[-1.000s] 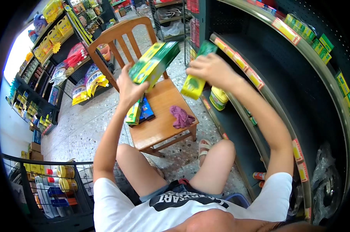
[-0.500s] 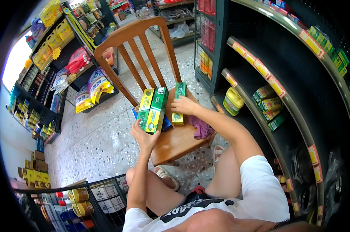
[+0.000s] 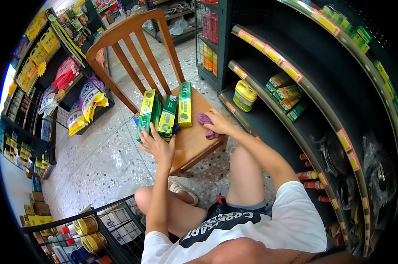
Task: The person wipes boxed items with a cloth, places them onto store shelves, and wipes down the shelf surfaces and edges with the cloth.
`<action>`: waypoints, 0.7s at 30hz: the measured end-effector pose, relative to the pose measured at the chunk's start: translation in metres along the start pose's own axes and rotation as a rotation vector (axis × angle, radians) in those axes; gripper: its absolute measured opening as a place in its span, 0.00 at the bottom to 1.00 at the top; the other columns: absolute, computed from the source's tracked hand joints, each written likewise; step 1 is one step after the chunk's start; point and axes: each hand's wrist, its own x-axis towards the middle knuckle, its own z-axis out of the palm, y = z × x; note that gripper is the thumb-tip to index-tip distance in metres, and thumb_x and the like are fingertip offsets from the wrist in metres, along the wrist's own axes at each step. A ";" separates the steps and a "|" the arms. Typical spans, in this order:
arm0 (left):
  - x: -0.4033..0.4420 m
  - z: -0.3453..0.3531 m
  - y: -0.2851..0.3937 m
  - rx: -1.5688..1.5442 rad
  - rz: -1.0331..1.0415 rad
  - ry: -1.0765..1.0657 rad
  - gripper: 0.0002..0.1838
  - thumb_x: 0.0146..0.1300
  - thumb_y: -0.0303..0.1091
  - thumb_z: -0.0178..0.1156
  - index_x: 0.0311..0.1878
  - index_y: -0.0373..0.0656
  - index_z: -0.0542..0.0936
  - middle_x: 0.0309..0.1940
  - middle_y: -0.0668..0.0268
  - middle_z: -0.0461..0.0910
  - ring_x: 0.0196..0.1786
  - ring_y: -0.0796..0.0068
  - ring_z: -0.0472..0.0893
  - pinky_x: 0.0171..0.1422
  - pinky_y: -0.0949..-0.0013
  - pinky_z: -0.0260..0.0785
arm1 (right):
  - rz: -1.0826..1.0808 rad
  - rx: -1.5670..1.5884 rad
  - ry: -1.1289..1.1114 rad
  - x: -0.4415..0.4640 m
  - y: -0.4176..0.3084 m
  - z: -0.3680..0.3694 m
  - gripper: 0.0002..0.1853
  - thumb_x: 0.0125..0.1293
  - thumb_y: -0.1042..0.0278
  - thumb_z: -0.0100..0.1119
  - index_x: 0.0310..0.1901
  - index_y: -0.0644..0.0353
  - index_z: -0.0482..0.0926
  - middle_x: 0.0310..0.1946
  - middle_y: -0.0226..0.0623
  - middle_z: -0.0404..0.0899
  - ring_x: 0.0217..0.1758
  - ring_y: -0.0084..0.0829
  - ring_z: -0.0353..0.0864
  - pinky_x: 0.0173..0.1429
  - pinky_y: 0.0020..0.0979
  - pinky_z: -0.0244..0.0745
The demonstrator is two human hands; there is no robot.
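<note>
My right hand (image 3: 219, 123) is closed round a bunched purple cloth (image 3: 206, 124) at the right edge of the wooden chair seat (image 3: 188, 152). With fingers spread, my left hand (image 3: 159, 147) rests at the near ends of two long cartons, a green-and-yellow carton (image 3: 149, 110) on the left and a second carton (image 3: 168, 115) beside it. Both look like toothpaste boxes. Another such carton (image 3: 185, 103) lies apart on the seat, to their right. Something blue, mostly hidden, shows beneath the left cartons.
Dark shelving (image 3: 269, 57) with price strips rises on my right, holding a yellow-green jug (image 3: 244, 95) and more small boxes (image 3: 287, 94). A wire basket (image 3: 115, 224) with bottles and jars stands near my left. Bagged goods (image 3: 90, 101) sit on the left shelves.
My right hand has let go of the right carton and taken hold of the purple cloth. The two left cartons now sit differently, and my left hand's fingers have spread.
</note>
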 end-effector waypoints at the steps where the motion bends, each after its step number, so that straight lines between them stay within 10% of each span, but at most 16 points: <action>1: -0.001 0.000 0.001 0.019 0.026 -0.003 0.58 0.43 0.45 0.78 0.76 0.47 0.55 0.74 0.46 0.50 0.77 0.42 0.46 0.74 0.32 0.35 | -0.006 0.047 0.044 -0.008 -0.002 0.004 0.23 0.58 0.61 0.66 0.55 0.57 0.77 0.55 0.46 0.72 0.60 0.51 0.72 0.63 0.44 0.70; 8: -0.023 -0.015 0.011 0.050 0.107 -0.043 0.49 0.51 0.42 0.72 0.74 0.45 0.57 0.73 0.46 0.51 0.78 0.42 0.45 0.75 0.32 0.39 | -0.050 0.274 0.281 -0.015 0.007 0.036 0.11 0.62 0.75 0.56 0.47 0.60 0.80 0.43 0.42 0.79 0.48 0.44 0.79 0.53 0.37 0.74; 14: -0.057 -0.033 0.035 -0.094 0.182 0.050 0.38 0.56 0.38 0.69 0.69 0.43 0.65 0.70 0.46 0.58 0.75 0.41 0.53 0.76 0.42 0.43 | 0.250 1.627 0.036 -0.019 0.003 -0.003 0.16 0.68 0.74 0.48 0.54 0.63 0.78 0.47 0.35 0.82 0.48 0.24 0.80 0.53 0.27 0.74; 21: -0.080 -0.020 0.105 -0.351 0.264 -0.035 0.28 0.62 0.35 0.64 0.64 0.38 0.70 0.65 0.47 0.65 0.71 0.44 0.61 0.74 0.50 0.53 | 0.248 2.133 -0.150 -0.056 -0.006 -0.051 0.20 0.73 0.61 0.49 0.63 0.59 0.72 0.52 0.36 0.81 0.51 0.30 0.82 0.58 0.35 0.77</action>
